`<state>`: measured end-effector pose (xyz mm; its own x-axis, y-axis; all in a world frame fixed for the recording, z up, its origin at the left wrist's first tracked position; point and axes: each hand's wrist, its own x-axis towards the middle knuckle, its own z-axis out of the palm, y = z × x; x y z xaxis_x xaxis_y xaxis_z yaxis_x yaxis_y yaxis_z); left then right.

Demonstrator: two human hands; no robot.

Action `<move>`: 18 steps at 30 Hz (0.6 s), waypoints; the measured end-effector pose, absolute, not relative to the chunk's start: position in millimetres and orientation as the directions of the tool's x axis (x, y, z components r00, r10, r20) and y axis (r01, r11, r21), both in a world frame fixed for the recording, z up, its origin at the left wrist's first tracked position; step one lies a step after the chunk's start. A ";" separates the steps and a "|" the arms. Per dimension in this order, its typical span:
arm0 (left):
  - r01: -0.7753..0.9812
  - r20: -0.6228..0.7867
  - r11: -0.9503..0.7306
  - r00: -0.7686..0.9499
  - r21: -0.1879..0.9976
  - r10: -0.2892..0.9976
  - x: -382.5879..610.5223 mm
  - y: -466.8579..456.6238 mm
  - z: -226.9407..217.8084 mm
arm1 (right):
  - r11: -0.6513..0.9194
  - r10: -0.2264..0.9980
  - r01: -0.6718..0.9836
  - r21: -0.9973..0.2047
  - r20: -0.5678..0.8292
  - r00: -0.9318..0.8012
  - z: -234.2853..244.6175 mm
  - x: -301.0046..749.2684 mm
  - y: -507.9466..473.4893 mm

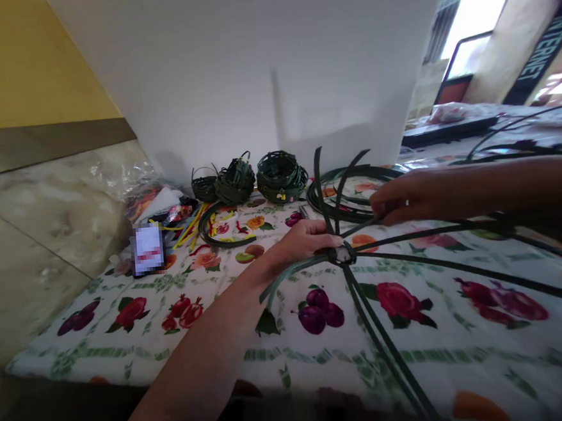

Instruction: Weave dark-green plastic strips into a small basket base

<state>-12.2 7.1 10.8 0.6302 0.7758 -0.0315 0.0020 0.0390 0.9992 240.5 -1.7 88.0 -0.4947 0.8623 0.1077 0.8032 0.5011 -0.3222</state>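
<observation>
Fruit-print cloth (98, 351) covers the low surface before us. Right of its centre lies our woven hub (342, 255) of dark green strips (389, 350), their long ends fanning out across the cloth. Our left hand (302, 242) sits with its fingers pressed together over the hub, gripping the crossing. Our right hand (408, 200) is just beyond it, its fingers curled close together beside a thin strip (359, 226); whether they pinch it, we cannot tell. Behind the upright strips lies a coil of green strip (310, 195). Further back, against the white wall (251, 65), stand three small woven baskets (235, 183), with a second coil (201, 227) nearby, then yellow and blue pieces (188, 226) and a plastic bag (124, 173).
</observation>
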 end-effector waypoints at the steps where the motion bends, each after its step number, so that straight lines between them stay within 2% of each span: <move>1: -0.024 -0.030 0.057 0.617 0.998 0.786 -10.9 5.9 12.7 | 0.507 0.860 0.855 -0.105 0.005 -0.510 99.2 234.4 -2.3; 2: -0.053 -0.031 0.078 0.600 0.996 0.799 -9.8 4.5 15.1 | 0.497 0.867 0.864 0.082 -0.018 -0.497 109.7 227.1 -4.0; 3: -0.082 -0.034 0.100 0.583 0.992 0.812 -9.1 3.0 17.9 | 0.447 0.885 0.860 0.247 0.015 -0.465 119.0 219.6 -6.4; 4: -0.109 -0.039 0.121 0.564 0.987 0.825 -8.9 1.3 20.9 | 0.442 0.870 0.817 0.371 0.044 -0.491 126.8 212.9 -8.8; 6: -0.154 -0.046 0.149 0.526 0.977 0.849 -9.5 -1.8 26.5 | 0.411 0.850 0.763 0.498 0.093 -0.518 138.0 205.6 -11.4; 11: -0.182 -0.067 0.178 0.494 0.967 0.867 -9.5 -5.6 31.8 | 0.374 0.829 0.785 0.494 0.201 -0.522 161.4 228.0 6.7; 15: -0.180 -0.102 0.203 0.455 0.963 0.885 -5.6 -5.9 33.0 | 0.111 0.894 0.788 0.606 0.285 -0.346 187.9 249.3 16.9; 18: -0.194 -0.133 0.236 0.434 0.952 0.891 -4.1 -5.0 33.4 | 0.003 0.857 0.794 0.609 0.408 -0.316 198.1 255.7 12.1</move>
